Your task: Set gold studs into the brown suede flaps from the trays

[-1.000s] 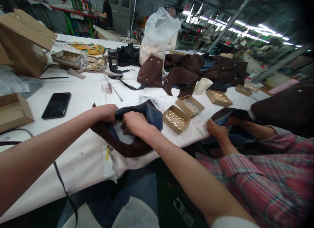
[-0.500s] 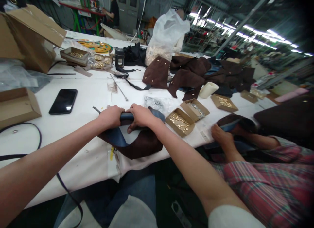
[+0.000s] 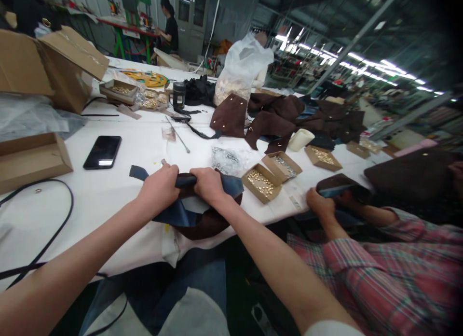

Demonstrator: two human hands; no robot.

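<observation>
Both my hands grip the upper edge of a brown fabric piece with a blue lining, held at the table's front edge. My left hand is closed around the folded edge on the left, with a blue strip sticking out beyond it. A short way to the right, my right hand is closed on the same edge, thumb side toward the left hand. The lower part of the piece curves round and hangs toward my lap. What lies under the fingers is hidden.
Small cardboard boxes of gold studs and silver studs stand to the right. A phone and an open carton lie left. Beyond are a metal rod and brown pieces. At right, a co-worker's hands hold similar fabric.
The fabric piece has turned in my hands, so more blue lining shows and a blue strip now sticks out at the left. The camera view has shifted slightly.
</observation>
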